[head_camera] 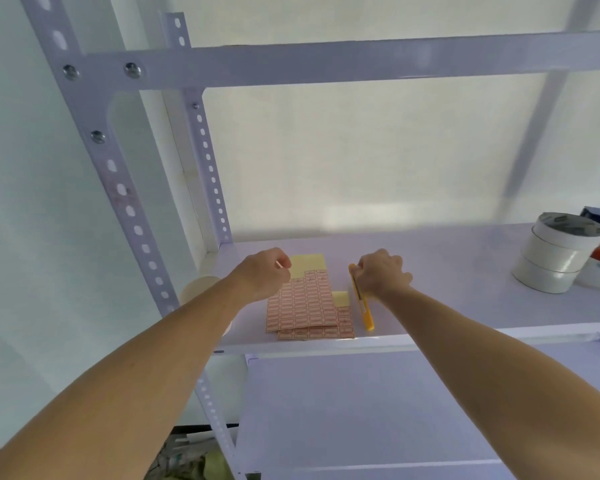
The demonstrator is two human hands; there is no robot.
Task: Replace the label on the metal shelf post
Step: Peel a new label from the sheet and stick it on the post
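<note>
label sheets [302, 306] lie on the shelf [447, 268]; post [118, 188] at 10 o'clock. left hand [262, 271] pinches something tiny, likely a label [282, 266]: thin, floppy, sticky, so hold its edge. right hand [381, 271] grips the knife [361, 303].

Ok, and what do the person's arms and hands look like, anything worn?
Left forearm and right forearm are bare from the frame's lower edge: no sleeves show. Left hand and right hand have no gloves; no watch or band at either wrist.
</note>
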